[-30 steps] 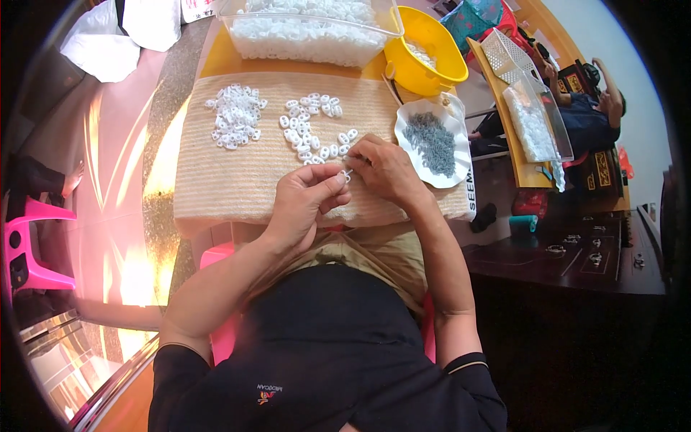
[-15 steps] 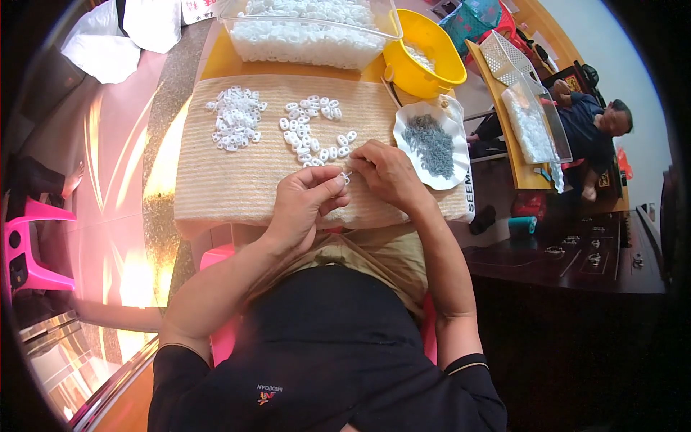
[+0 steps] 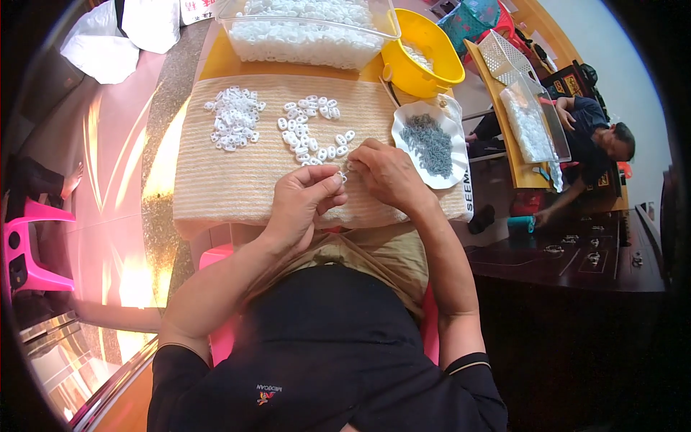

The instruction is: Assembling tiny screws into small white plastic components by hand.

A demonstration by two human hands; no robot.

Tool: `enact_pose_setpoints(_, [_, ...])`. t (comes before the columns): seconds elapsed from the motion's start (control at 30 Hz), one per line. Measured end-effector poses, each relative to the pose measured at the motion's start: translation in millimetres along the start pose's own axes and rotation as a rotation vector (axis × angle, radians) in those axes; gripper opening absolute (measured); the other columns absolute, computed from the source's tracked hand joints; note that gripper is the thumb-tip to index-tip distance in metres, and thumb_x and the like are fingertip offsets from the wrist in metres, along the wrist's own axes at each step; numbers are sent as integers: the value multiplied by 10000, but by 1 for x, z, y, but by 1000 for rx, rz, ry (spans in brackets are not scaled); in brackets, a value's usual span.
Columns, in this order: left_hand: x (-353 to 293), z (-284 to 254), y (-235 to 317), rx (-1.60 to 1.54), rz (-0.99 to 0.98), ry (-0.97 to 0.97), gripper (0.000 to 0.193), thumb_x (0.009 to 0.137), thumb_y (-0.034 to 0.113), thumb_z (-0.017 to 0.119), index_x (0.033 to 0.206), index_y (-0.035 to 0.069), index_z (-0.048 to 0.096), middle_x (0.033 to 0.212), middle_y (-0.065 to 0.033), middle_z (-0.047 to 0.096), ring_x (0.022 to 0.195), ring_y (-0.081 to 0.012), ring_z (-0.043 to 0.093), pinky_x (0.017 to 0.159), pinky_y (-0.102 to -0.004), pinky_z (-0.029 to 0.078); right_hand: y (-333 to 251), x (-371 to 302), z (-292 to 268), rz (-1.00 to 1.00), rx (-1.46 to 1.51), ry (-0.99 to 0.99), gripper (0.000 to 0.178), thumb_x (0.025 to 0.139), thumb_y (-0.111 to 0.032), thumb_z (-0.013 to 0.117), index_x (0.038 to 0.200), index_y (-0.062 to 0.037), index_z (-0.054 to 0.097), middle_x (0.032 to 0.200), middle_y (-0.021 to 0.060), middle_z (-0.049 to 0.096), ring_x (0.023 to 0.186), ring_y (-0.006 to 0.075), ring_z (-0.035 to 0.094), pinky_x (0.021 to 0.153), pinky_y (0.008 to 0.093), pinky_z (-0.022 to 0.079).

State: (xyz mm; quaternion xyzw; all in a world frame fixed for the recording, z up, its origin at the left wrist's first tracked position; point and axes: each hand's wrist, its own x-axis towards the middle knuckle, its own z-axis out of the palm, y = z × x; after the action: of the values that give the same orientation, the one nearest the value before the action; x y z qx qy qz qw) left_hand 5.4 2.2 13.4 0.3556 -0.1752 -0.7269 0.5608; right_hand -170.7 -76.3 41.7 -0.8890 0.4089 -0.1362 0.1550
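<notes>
My left hand pinches a small white plastic piece between thumb and forefinger. Close beside it, my right hand has its fingertips drawn together; whatever they hold is too small and covered to make out. Beyond both hands, white oval pieces with two holes lie in a curved cluster on the striped cloth. A heap of smaller white plastic parts sits to their left. To the right of my right hand is a white wavy-edged dish of small grey parts.
A clear bin full of white pieces stands at the back, beside a yellow basin. On the right, another person sits by a board bearing a clear container. A pink stool stands far left.
My right fingertips have shifted slightly left and away from me, with the left hand still pinching its piece. The other person's arm now reaches down to a teal cylinder.
</notes>
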Motion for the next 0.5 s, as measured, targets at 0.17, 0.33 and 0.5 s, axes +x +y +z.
enact_pose_setpoints(0.17, [0,0,0,0,16,-5,163,870,36,631,1017,-27,600,876,-61,617,779,-122,607,717,-259,554,-1,5,2,-15,-1,27,106,806,-82,583,888,-26,620,849,149,618,788,346,610,704,405,483])
enact_pose_setpoints(0.33, [0,-1,1,-8,29,-5,172,870,32,629,1028,-28,596,881,-63,619,783,-123,608,718,-260,554,-4,6,2,-18,94,69,90,768,-70,623,830,-7,604,800,142,620,755,330,612,682,386,481])
enact_pose_setpoints(0.5, [1,-1,2,-15,29,-7,153,864,36,641,1006,-3,604,874,-59,628,778,-130,620,716,-271,566,-1,6,6,-46,124,61,91,748,-50,625,824,0,615,793,138,621,765,314,615,691,375,485])
